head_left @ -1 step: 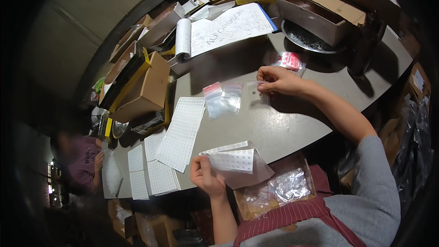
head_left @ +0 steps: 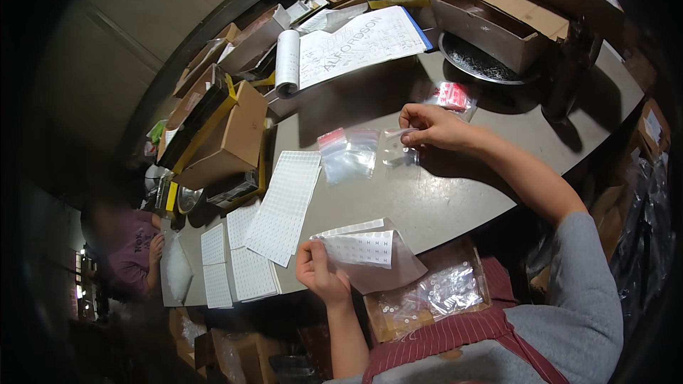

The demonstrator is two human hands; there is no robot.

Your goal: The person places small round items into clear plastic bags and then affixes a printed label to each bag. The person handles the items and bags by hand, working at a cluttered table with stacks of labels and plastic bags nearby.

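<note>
My left hand [head_left: 321, 272] holds a white label sheet [head_left: 363, 247] with its backing paper at the near edge of the grey table [head_left: 427, 199]. Farther out on the table, the fingertips of my right hand [head_left: 434, 126] pinch a small clear zip bag [head_left: 396, 148]. Just left of it lies another clear zip bag [head_left: 348, 153] with a red strip. A long sheet of white labels [head_left: 284, 206] lies to the left, with more sheets [head_left: 235, 263] below it. A cardboard box [head_left: 434, 295] of bagged small white parts rests on my lap.
Cardboard boxes [head_left: 228, 135] crowd the table's left side. A large open paper pad [head_left: 356, 46], a round dark tray [head_left: 480, 60], a brown box [head_left: 498, 11] and a dark bottle [head_left: 565, 71] stand at the back. Red-and-clear packets [head_left: 452, 94] lie nearby. Another person [head_left: 131, 249] sits far left.
</note>
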